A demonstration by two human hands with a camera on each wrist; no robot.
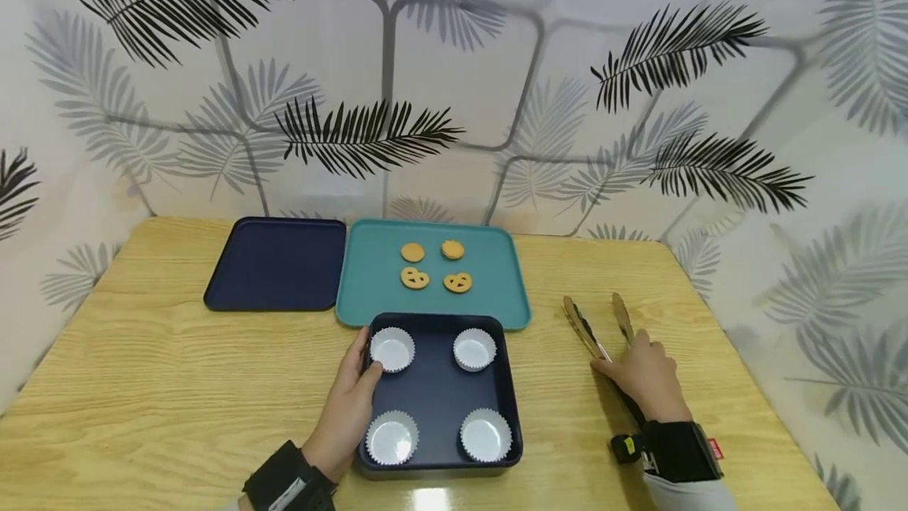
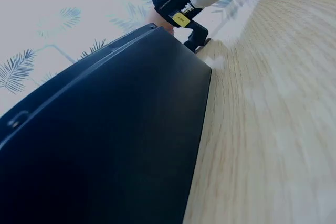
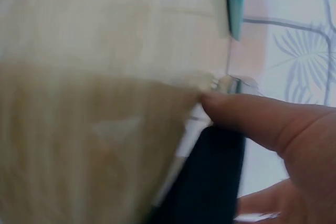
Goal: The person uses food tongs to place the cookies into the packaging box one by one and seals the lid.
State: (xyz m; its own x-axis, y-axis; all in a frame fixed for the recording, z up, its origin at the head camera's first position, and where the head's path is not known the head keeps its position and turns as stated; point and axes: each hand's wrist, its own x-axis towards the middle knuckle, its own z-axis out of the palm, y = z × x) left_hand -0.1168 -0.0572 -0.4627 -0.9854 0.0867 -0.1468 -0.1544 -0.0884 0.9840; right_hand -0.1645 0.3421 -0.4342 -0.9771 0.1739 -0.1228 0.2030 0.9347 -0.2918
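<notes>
Left fingers (image 1: pixel 356 352) closed over pan (image 1: pixel 441 465) edge, right fingers (image 1: pixel 642 344) — seemingly closed — round splayed tongs (image 1: pixel 583 327), tabletop (image 1: pixel 552 404) between.

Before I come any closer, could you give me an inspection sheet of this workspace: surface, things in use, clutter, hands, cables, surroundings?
Surface: light wood-grain table, bright glare at its near edge.
Job's things: deep dark-blue rectangular pan with four white fluted cups, one near each corner; behind it, a teal rectangular tray with two pretzel-shaped biscuits, one smooth round biscuit and one scalloped biscuit; dark-handled, tan-ended tongs at right.
Clutter: flat dark-blue rectangular tray, left of the teal one, in neither hand.
Left hand: grips the pan's left side.
Right hand: holds the tongs, their arms spread.
Cables: nothing seen.
Surroundings: pale backdrop printed with black and grey leaves.
</notes>
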